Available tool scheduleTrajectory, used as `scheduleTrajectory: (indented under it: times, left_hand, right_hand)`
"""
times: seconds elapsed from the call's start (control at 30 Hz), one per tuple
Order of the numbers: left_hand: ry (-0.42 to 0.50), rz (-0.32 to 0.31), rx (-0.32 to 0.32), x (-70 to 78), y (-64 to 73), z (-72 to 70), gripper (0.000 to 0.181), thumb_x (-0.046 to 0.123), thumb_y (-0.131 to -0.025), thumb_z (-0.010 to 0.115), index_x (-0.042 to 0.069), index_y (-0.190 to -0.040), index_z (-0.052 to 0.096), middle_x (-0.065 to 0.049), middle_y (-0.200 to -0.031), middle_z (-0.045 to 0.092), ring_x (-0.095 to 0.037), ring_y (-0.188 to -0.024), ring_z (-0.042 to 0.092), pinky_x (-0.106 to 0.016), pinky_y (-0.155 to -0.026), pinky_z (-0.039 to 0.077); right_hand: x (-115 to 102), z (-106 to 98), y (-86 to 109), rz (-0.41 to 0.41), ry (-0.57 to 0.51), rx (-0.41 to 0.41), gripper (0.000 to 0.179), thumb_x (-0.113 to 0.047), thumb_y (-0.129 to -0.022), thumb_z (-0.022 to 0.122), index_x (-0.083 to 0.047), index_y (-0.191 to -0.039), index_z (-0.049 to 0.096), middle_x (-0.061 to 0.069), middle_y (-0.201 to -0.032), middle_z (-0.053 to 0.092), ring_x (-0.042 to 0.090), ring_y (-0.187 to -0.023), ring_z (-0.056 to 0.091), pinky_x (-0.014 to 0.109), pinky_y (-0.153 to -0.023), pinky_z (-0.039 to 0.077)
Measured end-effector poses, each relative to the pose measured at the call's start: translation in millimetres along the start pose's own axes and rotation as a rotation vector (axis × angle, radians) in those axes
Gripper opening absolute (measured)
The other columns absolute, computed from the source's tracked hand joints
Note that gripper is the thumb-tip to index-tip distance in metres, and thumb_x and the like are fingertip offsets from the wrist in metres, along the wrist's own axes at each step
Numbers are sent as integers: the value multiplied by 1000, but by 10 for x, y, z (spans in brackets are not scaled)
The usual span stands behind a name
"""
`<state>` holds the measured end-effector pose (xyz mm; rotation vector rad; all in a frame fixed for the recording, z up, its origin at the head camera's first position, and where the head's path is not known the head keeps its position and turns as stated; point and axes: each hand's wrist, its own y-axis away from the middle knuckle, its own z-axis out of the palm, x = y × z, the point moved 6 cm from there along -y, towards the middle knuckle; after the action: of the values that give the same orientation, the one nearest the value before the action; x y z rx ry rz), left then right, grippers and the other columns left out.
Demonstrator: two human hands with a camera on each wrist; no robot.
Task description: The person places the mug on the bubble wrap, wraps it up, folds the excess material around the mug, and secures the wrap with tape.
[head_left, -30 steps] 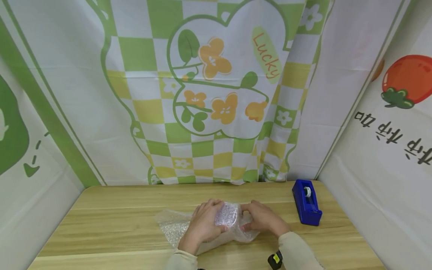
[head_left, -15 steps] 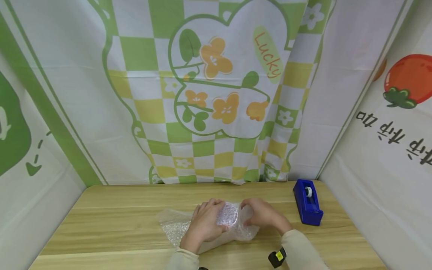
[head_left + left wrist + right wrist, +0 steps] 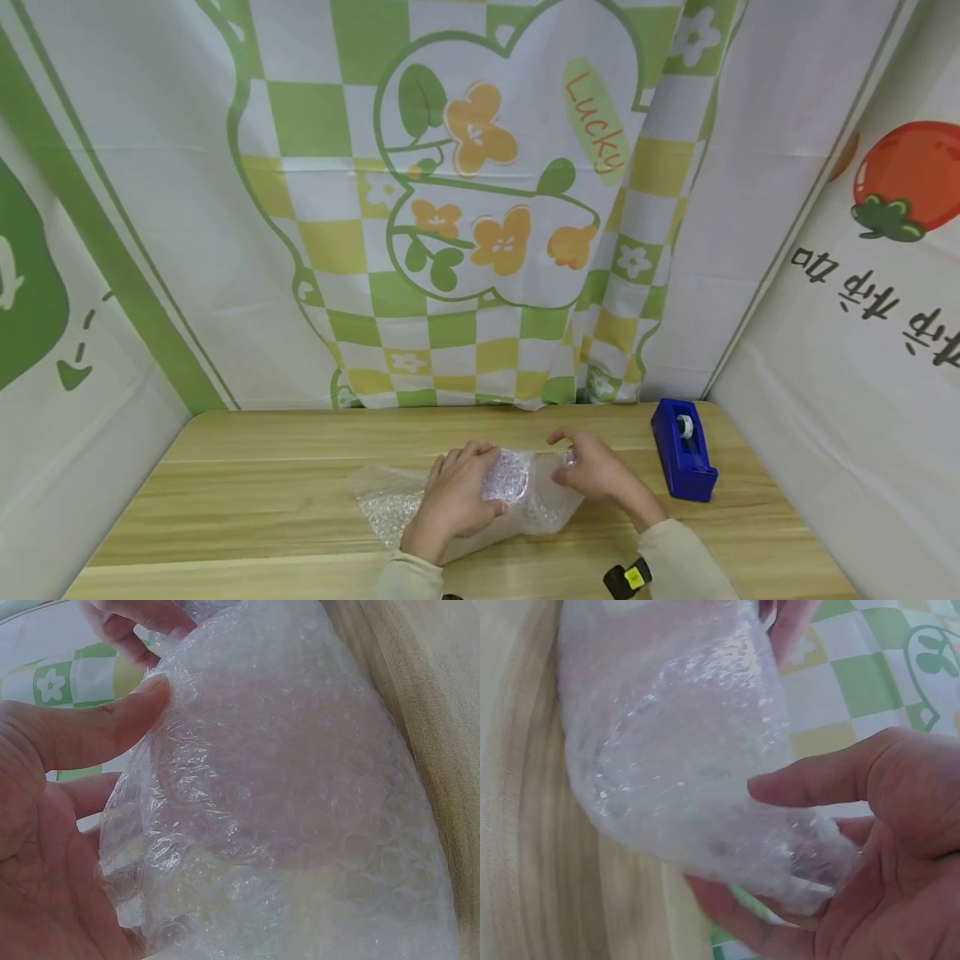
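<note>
A sheet of clear bubble wrap (image 3: 386, 504) is rolled round a pinkish object (image 3: 277, 772), whose kind is hidden by the layers. The roll lies on its side on the table, with a shiny rounded part (image 3: 506, 477) showing between the hands. My left hand (image 3: 457, 493) grips the roll, its thumb on the near side and its fingers over the far side. At the right end, my right hand (image 3: 592, 468) is cupped round the wrap's loose, crumpled end (image 3: 802, 855). Its thumb lies over the plastic in the right wrist view, with fingers beneath.
A blue tape dispenser (image 3: 684, 450) with a roll of tape stands at the right of the wooden table (image 3: 247, 492). A printed green and white cloth (image 3: 465, 333) hangs behind the table's back edge. White printed sheets (image 3: 832, 400) flank both sides.
The right hand has shifted to the right and spread its thumb and index finger wider. The wrap's right end now stretches farther out beside it. The left hand has stayed put.
</note>
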<state>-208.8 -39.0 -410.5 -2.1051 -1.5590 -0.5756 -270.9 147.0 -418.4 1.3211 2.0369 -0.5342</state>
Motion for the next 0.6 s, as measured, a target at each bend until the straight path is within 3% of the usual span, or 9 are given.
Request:
scheduleTrajectory:
  times: [0.2,0.3,0.6]
  left_hand:
    - [-2,-9,-5,-7,0,6,73,20,-78,86,1,-141,55,-14,-146,51,-42,-134,44,-68,-114,24]
    - [-1,-11,-6,-9,0,7,73,20,-78,86,1,-142,55,-14,-146,51,-42,-134,44,-68,-114,24]
    - [-3,-19,8,-11,-3,-6,73,21,-76,87,2,-140,57,-13,-145,53,-41,-133,46,-68,-113,25]
  right_hand:
    - [-53,-35,39,38,35,39,57,6,-77,77,0,-131,59,15,-100,65,21,-79,58,34,-64,52]
    - [-57,-50,47,75,10,41,62,9,-76,75,-1,-135,57,13,-89,63,19,-70,55,32,-58,50]
    - [-59,-37,60,95,-247,111,59,10,-76,74,5,-131,56,5,-64,56,14,-56,50,27,-50,43]
